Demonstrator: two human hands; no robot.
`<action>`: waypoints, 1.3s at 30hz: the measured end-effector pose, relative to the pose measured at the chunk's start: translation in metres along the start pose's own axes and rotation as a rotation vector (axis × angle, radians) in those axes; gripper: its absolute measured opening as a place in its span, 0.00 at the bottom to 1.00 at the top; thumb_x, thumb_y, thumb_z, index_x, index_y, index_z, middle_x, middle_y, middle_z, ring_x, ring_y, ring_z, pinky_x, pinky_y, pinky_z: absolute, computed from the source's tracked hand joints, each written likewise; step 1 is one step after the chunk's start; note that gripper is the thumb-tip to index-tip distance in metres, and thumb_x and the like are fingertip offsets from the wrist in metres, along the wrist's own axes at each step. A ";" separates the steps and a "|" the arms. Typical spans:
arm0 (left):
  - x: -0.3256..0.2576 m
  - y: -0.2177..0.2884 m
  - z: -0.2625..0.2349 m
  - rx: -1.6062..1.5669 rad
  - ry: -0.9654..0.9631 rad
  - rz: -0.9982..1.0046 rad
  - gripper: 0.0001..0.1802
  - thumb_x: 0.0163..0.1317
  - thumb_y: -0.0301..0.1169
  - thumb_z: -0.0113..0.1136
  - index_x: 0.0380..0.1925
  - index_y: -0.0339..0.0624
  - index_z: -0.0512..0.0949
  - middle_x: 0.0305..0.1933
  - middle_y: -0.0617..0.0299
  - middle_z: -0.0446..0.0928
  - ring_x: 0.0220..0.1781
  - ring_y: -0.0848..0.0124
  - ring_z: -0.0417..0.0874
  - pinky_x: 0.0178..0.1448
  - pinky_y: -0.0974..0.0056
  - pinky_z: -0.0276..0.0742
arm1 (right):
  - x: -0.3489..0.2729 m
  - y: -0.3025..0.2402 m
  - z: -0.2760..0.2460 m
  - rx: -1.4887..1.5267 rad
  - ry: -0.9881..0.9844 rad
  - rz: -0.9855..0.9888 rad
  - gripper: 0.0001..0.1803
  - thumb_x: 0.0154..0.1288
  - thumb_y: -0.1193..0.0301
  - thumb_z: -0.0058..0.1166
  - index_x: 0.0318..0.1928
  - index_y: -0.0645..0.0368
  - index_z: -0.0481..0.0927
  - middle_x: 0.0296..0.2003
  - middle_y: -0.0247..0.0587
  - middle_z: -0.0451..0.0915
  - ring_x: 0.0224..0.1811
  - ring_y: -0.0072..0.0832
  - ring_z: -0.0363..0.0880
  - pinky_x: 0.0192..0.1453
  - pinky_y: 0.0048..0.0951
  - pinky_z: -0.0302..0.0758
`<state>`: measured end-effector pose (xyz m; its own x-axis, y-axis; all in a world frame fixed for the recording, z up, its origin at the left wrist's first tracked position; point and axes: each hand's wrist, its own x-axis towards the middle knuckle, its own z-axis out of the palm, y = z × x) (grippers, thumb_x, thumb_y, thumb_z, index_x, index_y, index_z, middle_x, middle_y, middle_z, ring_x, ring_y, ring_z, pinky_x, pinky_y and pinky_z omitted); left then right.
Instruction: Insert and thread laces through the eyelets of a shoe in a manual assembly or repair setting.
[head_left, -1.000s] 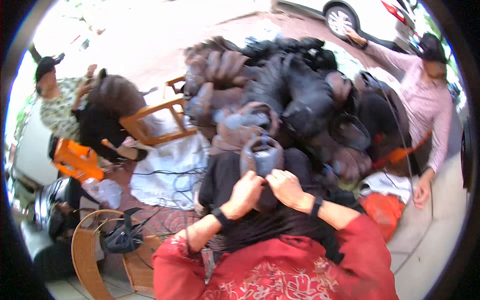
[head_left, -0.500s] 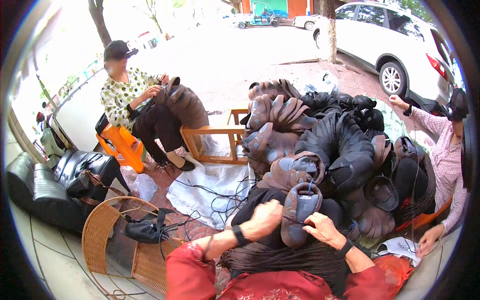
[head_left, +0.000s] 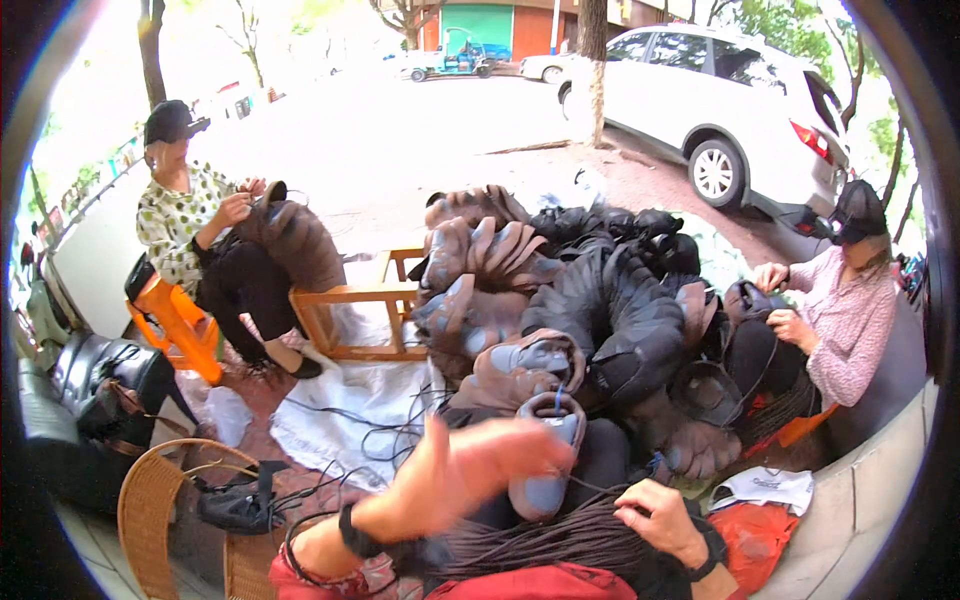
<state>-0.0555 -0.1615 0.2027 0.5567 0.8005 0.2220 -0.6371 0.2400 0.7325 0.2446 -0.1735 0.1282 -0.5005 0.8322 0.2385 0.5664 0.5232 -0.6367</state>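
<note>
A brown and grey-blue shoe upper (head_left: 537, 497) rests upright against my knees, with a bit of blue cord at its top. My left hand (head_left: 485, 460) passes in front of it, fingers stretched out and thumb raised; motion smears it, and no object shows in it. Across my lap lies a thick bundle of dark brown laces (head_left: 540, 535). At the bundle's right end is my right hand (head_left: 660, 520), fingers curled together; what they pinch, if anything, is too small to make out. Beyond the upper sits a nested stack of similar brown uppers (head_left: 500, 375).
Black uppers (head_left: 640, 350) pile up ahead. A wooden frame (head_left: 350, 295) and white sacking (head_left: 340, 400) lie left of them. One co-worker (head_left: 190, 215) sits far left, another (head_left: 850, 310) at right; both handle uppers. A wicker chair (head_left: 150, 510) and red bag (head_left: 755, 540) flank me.
My left hand has swung across the upper and opened. My right hand has moved off the upper to the laces. The view has turned right; the right co-worker now has both hands on an upper.
</note>
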 end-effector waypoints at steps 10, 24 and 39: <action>-0.009 0.010 0.126 -0.007 -0.720 0.642 0.57 0.50 0.70 0.31 0.54 0.17 0.58 0.58 0.30 0.59 0.64 0.45 0.59 0.65 0.50 0.56 | -0.018 -0.015 0.005 0.018 0.076 0.215 0.07 0.48 0.75 0.60 0.30 0.63 0.79 0.28 0.42 0.78 0.31 0.31 0.78 0.37 0.26 0.73; 0.003 -0.019 0.106 0.134 -0.853 0.729 0.52 0.56 0.66 0.29 0.55 0.19 0.59 0.58 0.31 0.60 0.64 0.44 0.59 0.65 0.49 0.55 | -0.022 -0.014 0.000 0.047 0.051 0.126 0.07 0.52 0.73 0.57 0.30 0.63 0.77 0.28 0.42 0.76 0.31 0.36 0.77 0.36 0.29 0.73; -0.076 -0.070 -0.082 0.953 0.691 -0.373 0.34 0.67 0.51 0.27 0.26 0.33 0.75 0.22 0.56 0.77 0.26 0.72 0.75 0.32 0.67 0.69 | -0.019 -0.025 -0.018 0.004 0.130 0.004 0.07 0.50 0.72 0.60 0.29 0.59 0.77 0.18 0.38 0.74 0.21 0.33 0.74 0.25 0.28 0.70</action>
<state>-0.0972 -0.1939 0.0817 0.0377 0.9604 -0.2759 0.3044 0.2519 0.9186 0.2516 -0.1989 0.1531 -0.4089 0.8514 0.3286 0.5659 0.5191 -0.6406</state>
